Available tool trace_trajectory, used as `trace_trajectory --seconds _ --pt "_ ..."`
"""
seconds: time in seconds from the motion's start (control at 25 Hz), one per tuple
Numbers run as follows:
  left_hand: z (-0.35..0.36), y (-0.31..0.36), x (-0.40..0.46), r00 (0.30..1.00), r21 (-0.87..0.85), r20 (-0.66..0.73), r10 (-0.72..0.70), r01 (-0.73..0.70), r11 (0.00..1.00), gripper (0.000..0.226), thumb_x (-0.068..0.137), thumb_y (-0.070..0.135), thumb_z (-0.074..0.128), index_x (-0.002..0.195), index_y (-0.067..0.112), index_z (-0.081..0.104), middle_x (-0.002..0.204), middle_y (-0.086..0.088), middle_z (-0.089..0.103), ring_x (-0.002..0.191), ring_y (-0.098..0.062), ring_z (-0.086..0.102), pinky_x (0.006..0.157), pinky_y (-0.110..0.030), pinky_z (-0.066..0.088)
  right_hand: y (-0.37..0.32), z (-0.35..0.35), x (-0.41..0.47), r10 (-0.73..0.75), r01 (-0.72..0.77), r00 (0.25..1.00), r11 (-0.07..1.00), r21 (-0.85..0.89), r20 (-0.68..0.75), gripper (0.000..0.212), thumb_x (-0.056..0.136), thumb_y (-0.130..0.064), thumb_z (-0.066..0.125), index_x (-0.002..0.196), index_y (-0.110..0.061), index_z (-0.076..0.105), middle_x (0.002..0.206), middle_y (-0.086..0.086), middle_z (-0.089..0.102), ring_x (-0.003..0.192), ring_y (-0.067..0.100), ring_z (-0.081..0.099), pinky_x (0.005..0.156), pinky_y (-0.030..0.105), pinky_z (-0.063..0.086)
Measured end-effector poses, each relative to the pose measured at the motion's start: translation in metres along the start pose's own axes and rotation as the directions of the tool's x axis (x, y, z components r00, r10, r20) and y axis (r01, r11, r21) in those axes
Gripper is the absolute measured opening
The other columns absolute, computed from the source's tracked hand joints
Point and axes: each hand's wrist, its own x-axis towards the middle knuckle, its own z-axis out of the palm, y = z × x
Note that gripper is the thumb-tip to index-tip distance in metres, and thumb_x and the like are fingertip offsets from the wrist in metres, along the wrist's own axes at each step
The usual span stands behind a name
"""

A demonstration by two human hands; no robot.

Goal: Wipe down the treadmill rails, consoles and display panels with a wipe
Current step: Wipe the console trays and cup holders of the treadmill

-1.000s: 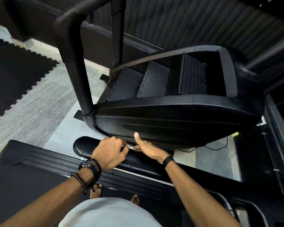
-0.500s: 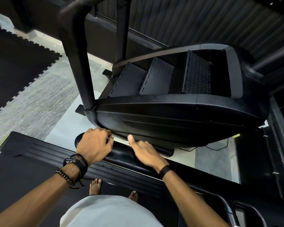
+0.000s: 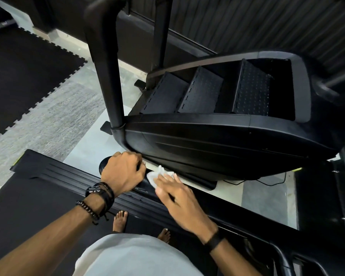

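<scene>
white wipe, black rail, grey carpet

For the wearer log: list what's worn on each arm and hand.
Both arms are bare, with no sleeves or gloves. The left hand has a black watch and dark bead bracelets at the wrist. The right hand has one slim black band.
</scene>
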Motion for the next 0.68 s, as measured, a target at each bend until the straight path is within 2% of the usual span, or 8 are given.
trace_trajectory --seconds 0.08,0.16,0.24,0.32,0.4,0.48,0.6,0.68 --pt "0.0 0.0 0.001 1.0 0.005 -0.008 -0.001 0.001 1.0 0.028 0.093 0.036 0.047 0.078 0.017 0.06 0.087 -0.009 0.069 0.081 -0.035 0.061 0.07 -0.039 0.044 0.019 -0.008 -0.038 -0.036 0.035 0.999 0.999 -0.028 -0.037 0.056 0.106 -0.056 0.023 0.147 -0.029 0.05 0.154 -0.012 0.043 0.147 -0.003 0.026 0.125 0.027 0.004" --pt "0.001 0.001 0.001 1.0 0.006 -0.019 -0.01 0.01 1.0 0.028 0.093 0.036 0.047 0.079 0.016 0.061 0.087 -0.008 0.068 0.08 -0.034 0.06 0.069 -0.038 0.041 0.042 -0.021 -0.054 0.034 -0.04 0.992 0.998 -0.047 -0.123 0.053 0.107 -0.054 0.022 0.145 -0.031 0.052 0.15 -0.017 0.044 0.144 -0.006 0.031 0.127 0.035 0.006" --pt "0.001 0.002 -0.001 1.0 0.007 -0.025 -0.018 0.018 1.0 0.027 0.093 0.035 0.048 0.079 0.016 0.062 0.087 -0.009 0.068 0.08 -0.034 0.06 0.067 -0.037 0.037 0.044 -0.02 -0.032 0.091 -0.106 0.984 0.99 -0.091 -0.156 0.071 0.102 -0.066 0.013 0.145 -0.027 0.053 0.149 -0.014 0.047 0.141 -0.007 0.035 0.127 0.036 0.006" --pt "-0.002 0.002 -0.002 1.0 0.009 -0.027 -0.011 0.011 1.0 0.027 0.093 0.034 0.048 0.078 0.015 0.061 0.087 -0.009 0.068 0.081 -0.034 0.06 0.067 -0.036 0.034 0.019 -0.004 -0.005 0.05 -0.065 0.992 0.989 -0.134 -0.113 0.084 0.097 -0.074 0.008 0.147 -0.022 0.051 0.152 -0.005 0.048 0.145 -0.001 0.032 0.126 0.03 0.003" --pt "-0.004 0.004 -0.003 1.0 -0.006 -0.025 -0.001 0.001 1.0 0.027 0.093 0.032 0.049 0.078 0.014 0.061 0.087 -0.01 0.068 0.082 -0.035 0.06 0.068 -0.036 0.032 0.0 0.01 -0.01 -0.037 0.028 0.997 0.991 -0.13 -0.067 0.069 0.103 -0.065 0.021 0.151 -0.022 0.044 0.158 -0.003 0.039 0.15 0.003 0.022 0.126 0.029 0.004" --pt "-0.004 0.004 -0.003 1.0 -0.011 -0.014 -0.005 0.005 1.0 0.027 0.093 0.032 0.048 0.078 0.014 0.06 0.088 -0.009 0.068 0.081 -0.034 0.06 0.068 -0.036 0.033 0.006 0.007 -0.045 -0.105 0.093 0.99 0.989 -0.117 -0.096 0.052 0.107 -0.052 0.033 0.15 -0.024 0.044 0.158 -0.008 0.039 0.15 0.003 0.023 0.126 0.031 0.005" --pt "-0.002 0.003 -0.002 1.0 -0.013 -0.012 -0.009 0.009 1.0 0.028 0.093 0.033 0.046 0.075 0.015 0.056 0.084 -0.009 0.067 0.076 -0.032 0.057 0.066 -0.036 0.034 0.042 -0.012 -0.072 0.02 -0.053 0.968 0.991 -0.124 -0.252 0.049 0.108 -0.05 0.029 0.144 -0.028 0.052 0.15 -0.016 0.047 0.144 -0.001 0.035 0.126 0.036 0.006" --pt "-0.003 0.004 -0.003 1.0 -0.017 -0.01 -0.004 0.004 1.0 0.028 0.093 0.032 0.046 0.074 0.015 0.055 0.081 -0.007 0.065 0.072 -0.029 0.053 0.065 -0.035 0.033 0.042 -0.013 -0.045 0.109 -0.156 0.95 0.977 -0.144 -0.292 0.066 0.104 -0.062 0.02 0.142 -0.024 0.057 0.146 -0.011 0.054 0.141 0.001 0.041 0.126 0.029 0.002"
